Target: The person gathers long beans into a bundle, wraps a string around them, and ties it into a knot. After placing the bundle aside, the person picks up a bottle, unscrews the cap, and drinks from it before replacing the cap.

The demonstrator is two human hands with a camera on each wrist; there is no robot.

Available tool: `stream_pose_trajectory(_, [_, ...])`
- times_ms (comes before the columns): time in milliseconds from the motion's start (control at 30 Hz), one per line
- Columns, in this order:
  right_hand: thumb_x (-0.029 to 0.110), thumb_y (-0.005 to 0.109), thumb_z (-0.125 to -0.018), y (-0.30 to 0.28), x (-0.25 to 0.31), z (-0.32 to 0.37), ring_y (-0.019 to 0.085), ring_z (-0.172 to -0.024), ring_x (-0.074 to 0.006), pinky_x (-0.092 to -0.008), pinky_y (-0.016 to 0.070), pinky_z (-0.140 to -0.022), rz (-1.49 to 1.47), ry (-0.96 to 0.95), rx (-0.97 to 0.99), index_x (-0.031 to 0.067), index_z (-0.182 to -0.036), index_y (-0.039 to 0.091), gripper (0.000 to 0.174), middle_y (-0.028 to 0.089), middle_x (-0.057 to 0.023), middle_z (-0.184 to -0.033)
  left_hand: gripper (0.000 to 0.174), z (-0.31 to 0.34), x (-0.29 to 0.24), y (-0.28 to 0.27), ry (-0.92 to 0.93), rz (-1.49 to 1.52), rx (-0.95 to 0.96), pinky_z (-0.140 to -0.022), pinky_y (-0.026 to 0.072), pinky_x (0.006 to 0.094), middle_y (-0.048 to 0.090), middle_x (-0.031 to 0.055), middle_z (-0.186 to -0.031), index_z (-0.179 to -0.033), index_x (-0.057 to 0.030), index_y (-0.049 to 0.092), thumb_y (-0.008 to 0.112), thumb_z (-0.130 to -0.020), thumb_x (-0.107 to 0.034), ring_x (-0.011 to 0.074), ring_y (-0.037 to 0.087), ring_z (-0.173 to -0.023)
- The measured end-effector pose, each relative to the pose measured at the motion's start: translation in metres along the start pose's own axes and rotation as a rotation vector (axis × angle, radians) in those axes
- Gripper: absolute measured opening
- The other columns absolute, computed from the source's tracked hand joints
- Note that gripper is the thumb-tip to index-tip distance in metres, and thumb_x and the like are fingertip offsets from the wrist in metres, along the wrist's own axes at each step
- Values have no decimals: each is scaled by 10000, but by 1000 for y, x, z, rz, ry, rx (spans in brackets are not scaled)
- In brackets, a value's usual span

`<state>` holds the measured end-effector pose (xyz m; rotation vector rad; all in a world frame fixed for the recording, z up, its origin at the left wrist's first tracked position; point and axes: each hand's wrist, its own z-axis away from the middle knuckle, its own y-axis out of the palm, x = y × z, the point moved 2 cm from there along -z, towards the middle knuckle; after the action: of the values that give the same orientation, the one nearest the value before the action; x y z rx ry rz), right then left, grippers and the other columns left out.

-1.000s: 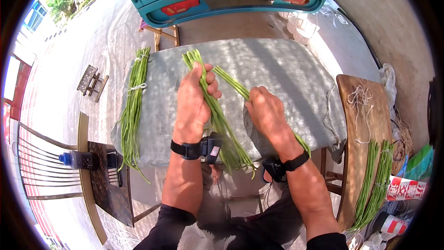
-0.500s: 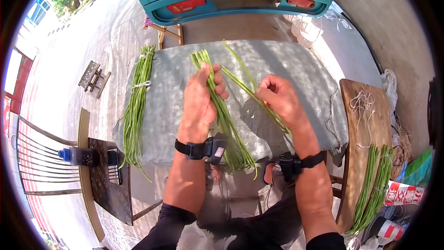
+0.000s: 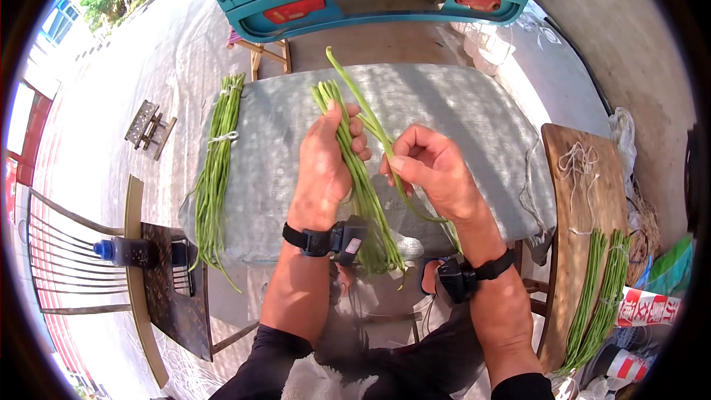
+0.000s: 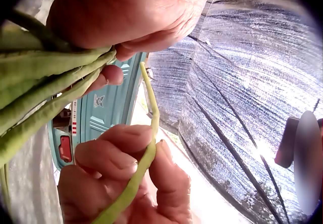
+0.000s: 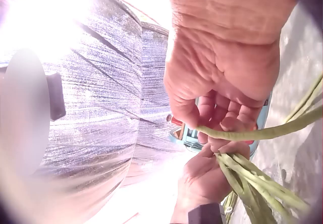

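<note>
My left hand (image 3: 324, 159) grips a bunch of long green beans (image 3: 363, 196) near its upper ends, and the thin tails hang past the table's near edge. Between thumb and fingertips, my right hand (image 3: 437, 170) pinches a single long bean (image 3: 342, 72), whose upper end reaches up past the left hand's fingers. In the left wrist view that bean (image 4: 146, 161) runs between the right hand's thumb and finger. A few more loose beans lie along the cloth-covered table (image 3: 474, 118) under the right hand. At the table's left side lies a bean bundle (image 3: 213, 170) tied with white string.
On the right, a wooden bench (image 3: 557, 252) bears more bean bundles (image 3: 596, 304) and loose white string (image 3: 578, 159). A chair (image 3: 174, 281) with a dark bottle (image 3: 133, 252) stands at left. Beyond the table is a blue vehicle (image 3: 370, 4).
My right hand has lifted one bean from the loose ones and moved left with it, toward the left hand. The left hand keeps its grip on the bunch, shifting slightly right.
</note>
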<state>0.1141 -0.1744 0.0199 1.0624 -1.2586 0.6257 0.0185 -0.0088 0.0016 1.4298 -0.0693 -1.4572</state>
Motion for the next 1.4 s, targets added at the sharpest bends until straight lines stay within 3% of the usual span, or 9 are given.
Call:
stream_pose_trajectory(167, [109,707,-975,4,-15,0,608,-728,-55,-245,482,-627,73,133,26,48,-960,616,111,752,-49,-918,400,-8,6,-7,13,-45,-59,-654,478,331,639,56,-948,-1202,-6,661,524,-1147,-377,162,570,-748])
stream_pose_trajectory(367, [118,705,-973,6,-14,4,614,-714,-65,-248,476,-603,51,163,51,48,-943,608,123,746,-54,-900,440,-1,3,0,29,-60,-88,-712,498,347,679,67,-985,-1234,21,655,517,-1146,-388,188,649,-832])
stream_pose_trajectory(667, [111,704,-972,6,-16,5,637,-720,-80,-248,477,-598,8,213,69,39,-935,608,125,749,-62,-904,393,-3,2,-6,-28,14,50,-757,537,373,661,29,-1007,-1208,-53,617,487,-1159,-421,207,665,-888])
stream_pose_trajectory(767, [132,723,-980,6,-19,5,639,-724,-76,-244,475,-598,-6,186,67,39,-951,621,142,749,-57,-906,423,-4,3,-8,0,26,36,-747,524,361,686,71,-1006,-1238,6,644,510,-1146,-384,220,693,-891])
stream_pose_trajectory(1033, [180,763,-992,8,-21,5,623,-733,-57,-242,462,-605,37,208,-3,28,-1046,681,181,722,-16,-893,434,0,1,-3,62,-62,-20,-738,513,352,698,86,-1006,-1239,22,643,502,-1146,-378,227,712,-907])
stream_pose_trajectory(1267, [96,794,-940,15,-22,3,599,-732,-83,-278,500,-657,282,73,-137,12,-989,675,153,668,14,-859,444,2,-1,-1,104,-119,-45,-742,506,350,720,93,-1000,-1235,27,644,503,-1148,-386,230,726,-912])
stream_pose_trajectory(1400, [69,797,-907,15,-31,4,605,-719,-108,-307,523,-679,412,-101,-163,7,-979,661,166,666,-14,-845,440,2,0,-1,101,-122,-76,-748,507,351,723,91,-996,-1226,18,650,508,-1149,-391,228,727,-907])
